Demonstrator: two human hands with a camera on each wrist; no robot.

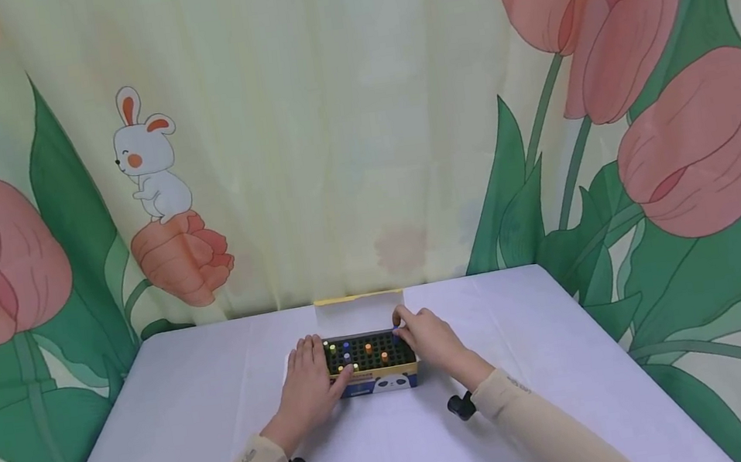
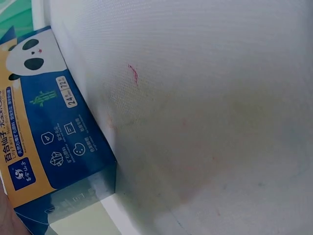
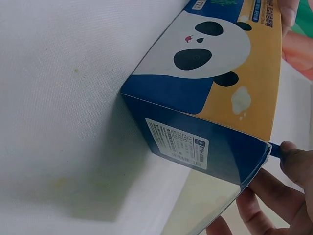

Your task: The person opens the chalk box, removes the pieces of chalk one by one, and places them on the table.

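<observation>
An open box of chalk (image 1: pixel 380 383), blue and yellow with a panda on its front, stands on the table. Its black holder (image 1: pixel 357 342) has rows of holes, with several coloured sticks upright in some of them, including an orange chalk stick (image 1: pixel 368 348). My left hand (image 1: pixel 308 376) rests along the box's left side, fingers straight, thumb at the front rim. Over the right end, my right hand (image 1: pixel 426 333) pinches a blue chalk stick (image 3: pixel 275 150) between thumb and finger. In the right wrist view, that stick shows right at the box's top corner.
The box's raised lid (image 1: pixel 360 313) stands up behind the holder. A white cloth (image 1: pixel 222 383) with faint coloured smudges covers the table. Behind the table hangs a curtain (image 1: pixel 342 125) printed with tulips and a rabbit.
</observation>
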